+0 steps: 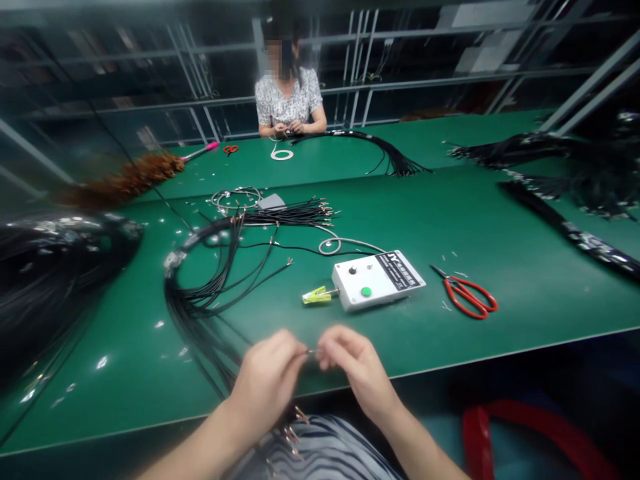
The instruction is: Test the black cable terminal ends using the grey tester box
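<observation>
Near the table's front edge, my left hand [270, 370] is closed in a pinch on a thin wire [313, 351]. My right hand [355, 363] pinches the other side of that short visible piece, fingertips almost meeting the left ones. A thick bundle of black cables [173, 267] curves round on the left and runs toward my left forearm. Stripped copper ends [293, 433] hang over the edge below my wrists. Just beyond my hands lies a white control box [373, 280] with a green button, a dark knob and a yellow-green clip [318, 295] on its rod.
Red-handled scissors [470, 297] lie right of the box. Dark cable bundles [55, 280] crowd the left, and more [580, 233] lie right. Across the green table [450, 213] sits a co-worker [290, 100], hands on a cable, beside a white coil [282, 155]. A brown-bristled duster [135, 179] rests far left.
</observation>
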`<state>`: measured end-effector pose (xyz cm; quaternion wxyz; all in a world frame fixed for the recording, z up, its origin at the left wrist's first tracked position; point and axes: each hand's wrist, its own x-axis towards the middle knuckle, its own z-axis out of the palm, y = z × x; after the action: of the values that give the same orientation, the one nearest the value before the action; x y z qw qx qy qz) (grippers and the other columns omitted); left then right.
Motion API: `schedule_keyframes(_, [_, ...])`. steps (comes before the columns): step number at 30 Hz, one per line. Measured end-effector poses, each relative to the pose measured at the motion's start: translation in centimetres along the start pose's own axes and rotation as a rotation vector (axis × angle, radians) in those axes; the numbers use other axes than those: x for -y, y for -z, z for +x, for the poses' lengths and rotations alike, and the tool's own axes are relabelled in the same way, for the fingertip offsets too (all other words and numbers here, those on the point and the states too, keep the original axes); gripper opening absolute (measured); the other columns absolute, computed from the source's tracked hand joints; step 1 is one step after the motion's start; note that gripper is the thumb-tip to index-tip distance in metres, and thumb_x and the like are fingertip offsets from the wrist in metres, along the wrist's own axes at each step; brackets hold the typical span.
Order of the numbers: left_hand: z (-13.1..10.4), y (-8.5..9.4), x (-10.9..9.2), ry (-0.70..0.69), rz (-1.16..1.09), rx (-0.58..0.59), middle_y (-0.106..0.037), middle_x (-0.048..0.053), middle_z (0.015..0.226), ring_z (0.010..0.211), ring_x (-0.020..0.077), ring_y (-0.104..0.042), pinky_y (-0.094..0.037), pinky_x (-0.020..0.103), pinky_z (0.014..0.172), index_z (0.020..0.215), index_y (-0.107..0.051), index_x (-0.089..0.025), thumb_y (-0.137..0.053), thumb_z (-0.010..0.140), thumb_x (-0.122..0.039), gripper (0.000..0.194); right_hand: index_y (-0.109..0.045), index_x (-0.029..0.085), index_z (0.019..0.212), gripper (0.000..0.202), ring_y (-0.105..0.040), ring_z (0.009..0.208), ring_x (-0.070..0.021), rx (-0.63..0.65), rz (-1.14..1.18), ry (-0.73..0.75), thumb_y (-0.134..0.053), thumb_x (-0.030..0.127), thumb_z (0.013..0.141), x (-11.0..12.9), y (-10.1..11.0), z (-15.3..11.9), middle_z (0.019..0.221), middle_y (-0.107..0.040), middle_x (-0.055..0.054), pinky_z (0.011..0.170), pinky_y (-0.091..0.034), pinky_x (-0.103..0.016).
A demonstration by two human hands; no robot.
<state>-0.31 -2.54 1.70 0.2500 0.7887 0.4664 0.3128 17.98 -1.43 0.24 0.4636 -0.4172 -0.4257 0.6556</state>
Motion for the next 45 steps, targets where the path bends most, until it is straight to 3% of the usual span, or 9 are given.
schedule_keyframes(5, [-0.3, -0.5, 0.2, 0.046, -0.058, -0.053, -0.056, 0.003, 0.078, 0.07, 0.015, -0.055, -0.045, 0.027, 0.065, 0.085, -0.055, -0.02, -0.048, 0.096, -0.015, 0.014, -0.064, 0.018, 0.078, 0.025, -0.054, 0.056, -0.0086, -0.019, 0.12, -0.084, -0.076, 0.039, 0.079, -0.9, -0.9, -0.3, 0.065, -0.061, 0.003, 0.058, -0.043, -0.021])
schedule_keyframes(11, [-0.1, -0.6, -0.1, 0.059, -0.097, -0.102, -0.053, 0.001, 0.077, 0.07, 0.0137, -0.053, -0.043, 0.025, 0.065, 0.082, -0.053, -0.019, -0.048, 0.095, -0.01, 0.016, -0.067, 0.018, 0.082, 0.022, -0.054, 0.058, -0.0081, -0.076, 0.138, -0.056, -0.078, 0.036, 0.078, -1.4, -1.0, -0.6, 0.066, -0.063, 0.002, 0.058, -0.041, -0.02])
schedule_keyframes(26, [0.3, -0.8, -0.3, 0.103, -0.192, -0.194, -0.055, 0.002, 0.077, 0.071, 0.0128, -0.055, -0.044, 0.022, 0.065, 0.082, -0.058, -0.017, -0.051, 0.094, -0.01, 0.015, -0.067, 0.015, 0.078, 0.026, -0.051, 0.058, -0.0073, -0.034, 0.429, -0.193, -0.075, 0.039, 0.08, -1.4, -2.6, 0.0, 0.067, -0.062, 0.0, 0.057, -0.037, -0.019])
schedule_keyframes(30, [0.2, -0.5, -0.3, 0.189, -0.234, -0.204, -0.059, 0.002, 0.079, 0.072, 0.0138, -0.057, -0.044, 0.023, 0.065, 0.082, -0.06, -0.017, -0.054, 0.094, -0.016, 0.013, -0.065, 0.015, 0.076, 0.026, -0.051, 0.058, -0.0075, -0.035, 0.358, -0.162, -0.074, 0.04, 0.08, -1.2, -2.8, 0.2, 0.066, -0.061, 0.001, 0.057, -0.038, -0.019])
schedule_keyframes(37, [0.6, 0.7, -0.2, 0.292, -0.341, -0.073, -0.062, 0.002, 0.084, 0.08, 0.0148, -0.059, -0.045, 0.025, 0.073, 0.088, -0.064, -0.018, -0.05, 0.097, -0.022, 0.017, -0.065, 0.017, 0.075, 0.021, -0.054, 0.057, -0.0081, -0.077, 0.05, 0.011, -0.073, 0.035, 0.082, -0.1, -2.7, 1.0, 0.065, -0.063, 0.002, 0.058, -0.042, -0.02])
schedule_keyframes(45, [0.8, -0.4, 0.1, 0.454, -0.63, -0.186, -0.056, -0.001, 0.075, 0.059, 0.0099, -0.053, -0.043, 0.022, 0.057, 0.082, -0.06, -0.016, -0.059, 0.091, -0.024, 0.013, -0.064, 0.018, 0.076, 0.018, -0.053, 0.055, -0.0084, -0.194, -0.075, 0.128, -0.069, 0.033, 0.086, -1.4, -4.1, 0.5, 0.066, -0.061, 0.003, 0.056, -0.044, -0.02])
